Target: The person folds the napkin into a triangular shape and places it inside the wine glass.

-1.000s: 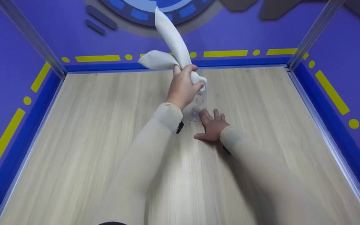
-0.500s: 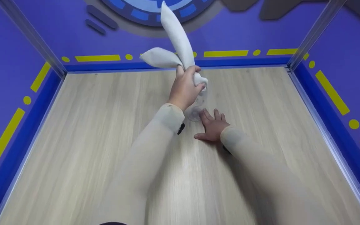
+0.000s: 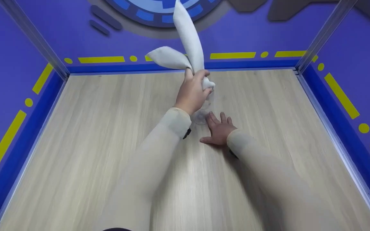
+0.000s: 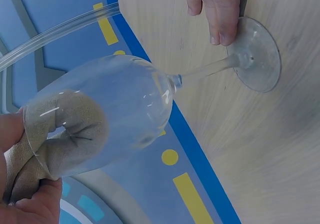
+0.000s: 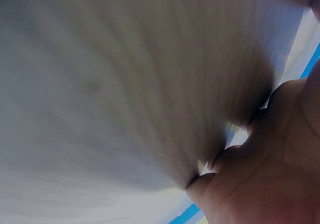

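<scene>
My left hand (image 3: pixel 191 93) grips a rolled white cloth napkin (image 3: pixel 189 38), whose two pointed ends fan out above the fist. The napkin's folded lower end (image 4: pixel 80 124) sits inside the bowl of a clear wine glass (image 4: pixel 135 104), and my left fingers lie at the rim. Upright on the table, the glass is mostly hidden behind the left hand in the head view, where its round foot (image 3: pixel 200 117) shows. My right hand (image 3: pixel 220 130) lies spread on the tabletop, its fingertips (image 4: pixel 226 34) at the edge of the foot.
A light wood-grain table (image 3: pixel 92 134) lies under both hands. Purple-blue panels (image 3: pixel 252 35) with yellow marks rise at the back and both sides. Metal profiles (image 3: pixel 329 32) run up the corners.
The left hand has shifted slightly right, and the napkin's long end has swung right and more upright. Less of its folded end shows beyond the hand. The right hand stays put.
</scene>
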Motion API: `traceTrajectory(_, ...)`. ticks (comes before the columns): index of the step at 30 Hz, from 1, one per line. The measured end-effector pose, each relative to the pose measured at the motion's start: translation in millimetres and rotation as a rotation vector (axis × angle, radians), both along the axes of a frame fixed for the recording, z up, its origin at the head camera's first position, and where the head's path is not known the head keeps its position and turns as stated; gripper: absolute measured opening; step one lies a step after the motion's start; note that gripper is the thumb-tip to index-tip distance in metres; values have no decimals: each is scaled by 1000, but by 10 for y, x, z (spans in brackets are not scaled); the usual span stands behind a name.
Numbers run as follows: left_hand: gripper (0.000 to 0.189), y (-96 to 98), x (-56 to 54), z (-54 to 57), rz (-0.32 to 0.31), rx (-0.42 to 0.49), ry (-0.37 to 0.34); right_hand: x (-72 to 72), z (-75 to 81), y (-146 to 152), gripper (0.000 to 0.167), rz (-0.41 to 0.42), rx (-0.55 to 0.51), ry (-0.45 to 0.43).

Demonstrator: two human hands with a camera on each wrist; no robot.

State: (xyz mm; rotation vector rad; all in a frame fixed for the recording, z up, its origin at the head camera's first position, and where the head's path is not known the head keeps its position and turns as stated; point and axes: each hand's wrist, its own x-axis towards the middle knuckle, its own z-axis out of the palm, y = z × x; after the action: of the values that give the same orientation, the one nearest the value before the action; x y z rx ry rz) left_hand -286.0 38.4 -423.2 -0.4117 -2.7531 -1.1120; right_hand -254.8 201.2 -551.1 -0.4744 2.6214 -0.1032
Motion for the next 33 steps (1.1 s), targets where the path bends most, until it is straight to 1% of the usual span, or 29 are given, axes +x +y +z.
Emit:
traceTrajectory(5,46,10,6,-9,-15,-27,10,-12,-19,9,113,-6,-4,-3)
traceTrajectory(8,44,3,2,-17,-38,-40,5,-26,-36,13,114,-8,1,-11)
traceTrajectory(10,41,-12,-4,-20,-53,-31,-5,-35,-47,10,114,-10,8,-19)
traceTrajectory(13,36,-42,-11,-29,-64,-10,4,-29,-44,6,114,-11,3,-16)
traceTrajectory(16,36,-60,-19,-46,-58,-1,17,-17,-33,4,113,-6,2,-7)
traceTrajectory(21,36,-49,-14,-68,-46,-26,16,-10,-9,9,114,-4,1,-15)
traceTrajectory(27,36,-14,0,-119,-7,-88,35,2,29,16,114,-15,-6,-52)
traceTrajectory(31,37,-13,5,-157,6,-121,24,5,24,13,114,-15,-13,-45)
traceTrajectory(33,38,-29,1,-160,4,-132,33,3,16,9,114,-13,-13,-40)
